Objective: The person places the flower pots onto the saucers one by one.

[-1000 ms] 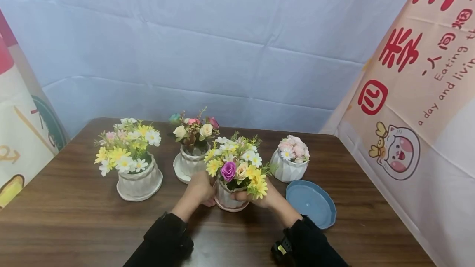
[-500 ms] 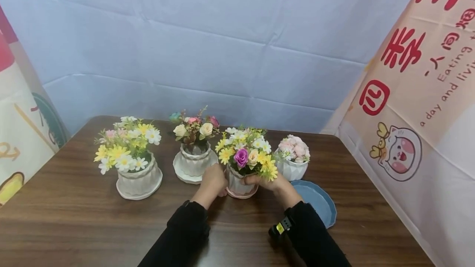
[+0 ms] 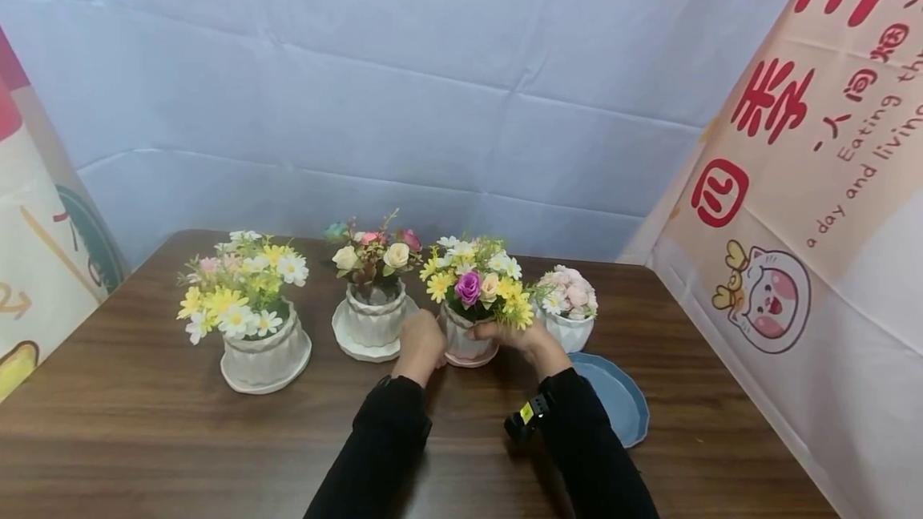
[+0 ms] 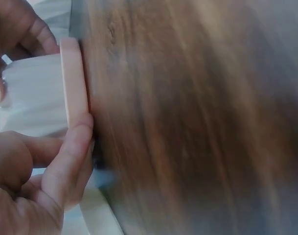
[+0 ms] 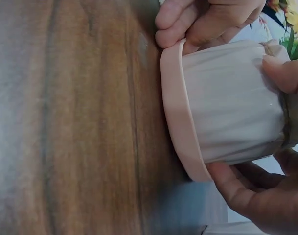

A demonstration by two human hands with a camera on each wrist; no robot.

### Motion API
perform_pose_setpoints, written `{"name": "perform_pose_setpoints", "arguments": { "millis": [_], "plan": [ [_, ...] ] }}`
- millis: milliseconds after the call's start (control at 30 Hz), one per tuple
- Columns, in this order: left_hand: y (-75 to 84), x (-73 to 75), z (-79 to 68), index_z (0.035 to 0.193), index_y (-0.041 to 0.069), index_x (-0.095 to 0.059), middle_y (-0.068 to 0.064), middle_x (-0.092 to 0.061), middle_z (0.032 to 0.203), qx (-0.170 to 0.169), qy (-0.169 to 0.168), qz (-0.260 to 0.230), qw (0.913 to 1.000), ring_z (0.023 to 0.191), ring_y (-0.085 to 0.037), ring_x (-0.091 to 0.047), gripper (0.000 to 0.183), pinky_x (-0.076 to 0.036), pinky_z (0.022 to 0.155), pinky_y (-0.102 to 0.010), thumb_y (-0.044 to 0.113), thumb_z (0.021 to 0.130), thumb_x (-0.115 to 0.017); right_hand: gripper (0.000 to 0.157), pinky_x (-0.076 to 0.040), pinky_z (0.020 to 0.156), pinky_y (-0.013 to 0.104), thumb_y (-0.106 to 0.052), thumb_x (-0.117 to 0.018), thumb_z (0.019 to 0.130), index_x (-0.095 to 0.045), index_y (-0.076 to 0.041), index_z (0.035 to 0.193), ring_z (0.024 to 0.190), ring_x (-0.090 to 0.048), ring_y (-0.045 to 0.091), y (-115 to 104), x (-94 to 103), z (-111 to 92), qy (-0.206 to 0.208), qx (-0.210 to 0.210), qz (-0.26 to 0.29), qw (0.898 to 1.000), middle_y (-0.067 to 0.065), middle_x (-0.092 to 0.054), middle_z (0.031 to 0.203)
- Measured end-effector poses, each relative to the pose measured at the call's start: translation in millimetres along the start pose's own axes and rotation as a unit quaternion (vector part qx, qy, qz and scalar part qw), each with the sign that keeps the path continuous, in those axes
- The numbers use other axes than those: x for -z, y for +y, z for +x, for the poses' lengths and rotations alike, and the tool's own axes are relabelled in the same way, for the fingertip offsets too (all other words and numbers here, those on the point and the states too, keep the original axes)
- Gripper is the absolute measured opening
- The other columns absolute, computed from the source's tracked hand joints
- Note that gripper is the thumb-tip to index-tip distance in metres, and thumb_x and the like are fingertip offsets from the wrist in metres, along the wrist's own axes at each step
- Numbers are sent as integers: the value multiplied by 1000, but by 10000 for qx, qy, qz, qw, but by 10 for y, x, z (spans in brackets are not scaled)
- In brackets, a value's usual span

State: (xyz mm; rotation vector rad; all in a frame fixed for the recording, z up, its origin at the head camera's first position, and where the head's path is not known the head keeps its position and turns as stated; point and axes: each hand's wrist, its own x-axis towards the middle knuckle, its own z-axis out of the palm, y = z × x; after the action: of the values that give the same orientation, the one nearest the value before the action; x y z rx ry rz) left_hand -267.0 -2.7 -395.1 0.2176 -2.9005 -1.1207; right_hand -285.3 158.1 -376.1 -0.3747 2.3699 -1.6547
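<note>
A white pot (image 3: 459, 333) of yellow, white and purple artificial flowers (image 3: 479, 287) stands upright on a pink saucer (image 5: 178, 117), between my hands at the middle of the table. My left hand (image 3: 421, 343) pinches the saucer's rim on the left side, with its fingertips low by the wood. On the other side my right hand (image 3: 530, 343) grips the pot, its thumb near the pot's upper rim and its fingers down the wall, as the right wrist view shows. The saucer sits at or just above the tabletop; I cannot tell which.
A pot of roses (image 3: 376, 312) on a white saucer stands close on the left. Farther left is a daisy pot (image 3: 267, 359) on its own saucer. To the right stand a pot of pink flowers (image 3: 570, 331) and a blue plate (image 3: 618, 403), partly behind my right sleeve.
Both hands have moved the flower pot and pink saucer away from me and slightly right, into line with the other pots. The other pots have stayed in place.
</note>
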Motion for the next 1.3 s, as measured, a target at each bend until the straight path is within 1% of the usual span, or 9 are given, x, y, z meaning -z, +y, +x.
{"name": "perform_pose_setpoints", "arguments": {
  "millis": [133,233,400,500,633,767,900,1067,1300],
  "plan": [
    [21,-38,15,74,-4,-66,-22,-66,81,-89,401,-20,9992,78,-34,-64,8,-53,68,-36,-4,68,-72,56,-35,98,46,-6,-76,72,-51,3,122,112,-48,30,28,18,67,-66,-134,72,9999,13,-54,121],
    [22,-73,29,71,-3,-66,-21,-66,79,-149,519,11,9985,80,-35,-63,14,-53,67,-37,-6,61,-76,57,-34,99,48,-3,-73,75,-48,3,126,117,-45,32,51,36,115,-206,-288,295,9989,15,-51,125],
    [22,-83,39,65,0,-66,-16,-65,67,62,279,-217,9994,73,-33,-63,8,-53,68,-36,-5,69,-71,59,-31,100,53,1,-69,77,-44,5,130,123,-39,37,88,51,171,-425,-433,682,9958,18,-47,131],
    [32,-63,41,65,0,-65,-14,-64,66,183,175,-432,9987,73,-32,-63,10,-52,71,-36,-3,75,-67,59,-30,101,52,1,-70,77,-44,5,130,124,-39,36,101,66,184,-392,-480,715,9955,17,-47,131],
    [40,-52,49,66,0,-64,-15,-63,72,173,148,-370,9991,79,-33,-61,8,-50,75,-36,-1,73,-68,63,-31,101,50,3,-70,76,-41,4,133,125,-38,36,102,89,199,-364,-411,855,9948,18,-45,133],
    [35,-57,48,59,3,-62,-9,-60,58,183,45,-391,9991,68,-27,-60,16,-50,73,-34,1,73,-69,64,-31,101,50,5,-69,77,-40,4,134,126,-37,35,101,101,212,-396,-404,949,9939,19,-42,135],
    [28,-63,44,56,4,-62,-3,-54,45,182,14,-482,9987,57,-23,-58,20,-51,70,-33,1,75,-67,64,-33,100,50,4,-71,75,-43,2,132,122,-41,34,106,88,215,-173,-470,923,9945,17,-47,131],
    [25,-66,43,56,4,-63,-1,-53,43,165,7,-435,9989,54,-20,-58,23,-52,68,-33,3,78,-65,63,-34,99,49,4,-72,75,-44,2,131,119,-44,33,112,67,211,-24,-447,947,9945,16,-49,128],
    [9,-74,49,56,4,-63,-1,-54,42,232,-78,-626,9977,44,-15,-56,26,-52,69,-32,4,81,-63,63,-32,101,47,5,-70,77,-41,4,132,123,-40,34,135,63,212,-197,-356,1018,9940,17,-46,131]
  ]
}}
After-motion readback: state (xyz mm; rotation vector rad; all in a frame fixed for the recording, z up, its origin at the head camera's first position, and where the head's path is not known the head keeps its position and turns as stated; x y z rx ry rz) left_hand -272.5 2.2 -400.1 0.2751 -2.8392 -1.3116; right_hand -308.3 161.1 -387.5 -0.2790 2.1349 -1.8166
